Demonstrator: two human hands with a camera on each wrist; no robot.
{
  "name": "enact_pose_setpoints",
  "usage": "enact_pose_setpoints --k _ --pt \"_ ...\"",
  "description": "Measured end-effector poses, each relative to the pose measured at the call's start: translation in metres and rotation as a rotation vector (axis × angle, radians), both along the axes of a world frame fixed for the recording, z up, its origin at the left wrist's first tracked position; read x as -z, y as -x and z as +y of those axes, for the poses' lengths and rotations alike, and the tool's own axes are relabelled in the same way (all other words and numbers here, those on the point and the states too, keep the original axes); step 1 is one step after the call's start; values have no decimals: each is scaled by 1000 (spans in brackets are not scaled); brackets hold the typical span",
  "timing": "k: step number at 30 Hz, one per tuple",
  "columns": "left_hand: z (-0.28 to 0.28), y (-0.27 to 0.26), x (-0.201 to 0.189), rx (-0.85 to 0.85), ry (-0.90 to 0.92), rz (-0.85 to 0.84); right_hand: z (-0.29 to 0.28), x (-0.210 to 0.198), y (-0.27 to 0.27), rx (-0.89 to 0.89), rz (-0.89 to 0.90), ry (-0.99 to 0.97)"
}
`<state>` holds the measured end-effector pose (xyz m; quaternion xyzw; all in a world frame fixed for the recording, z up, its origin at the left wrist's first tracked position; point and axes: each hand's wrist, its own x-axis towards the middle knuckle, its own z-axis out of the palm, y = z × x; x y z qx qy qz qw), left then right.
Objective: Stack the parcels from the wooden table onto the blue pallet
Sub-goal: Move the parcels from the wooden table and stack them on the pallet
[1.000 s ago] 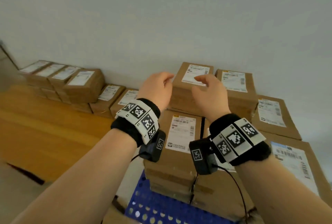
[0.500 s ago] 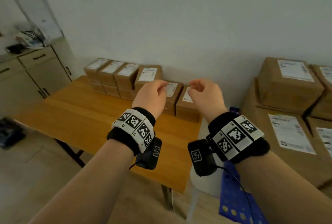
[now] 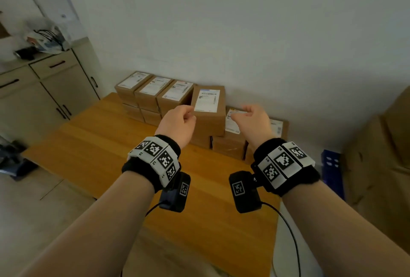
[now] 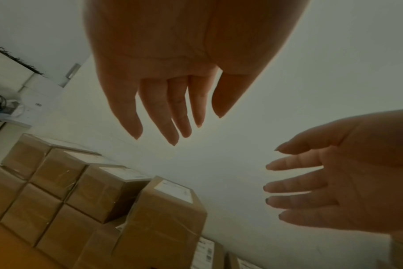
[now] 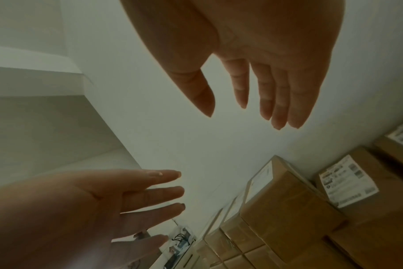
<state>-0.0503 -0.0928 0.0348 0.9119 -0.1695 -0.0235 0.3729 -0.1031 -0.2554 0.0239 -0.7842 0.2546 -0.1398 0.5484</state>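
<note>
- Hands first: the left hand and right hand hover over the tabletop, both empty, fingers loose and spread, palms turned toward each other; nothing is grasped.
- Tabletop near me is bare wood; its near edge runs off at 6 o'clock and its right corner drops away at 5 o'clock, so the arms have open room to reach in.
- Blue pallet shows only as a sliver at 3 o'clock, with brown stacked parcels looming over it; some stacking looks done.
- Parcels left to move sit at 12 o'clock against the wall: a two-high row, a raised parcel between the hands, lower parcels just right.
- Cabinet stands at 10 o'clock, well apart from the reach.
- I'd judge plenty remains.
</note>
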Motion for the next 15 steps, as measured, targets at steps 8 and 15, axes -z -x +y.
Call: enact_pose_setpoints --k 8,15 --pt "2 -88 29 -10 -33 133 9 38 -88 41 120 -109" --pt "-22 -164 65 200 -129 279 7 66 -132 241 282 -211"
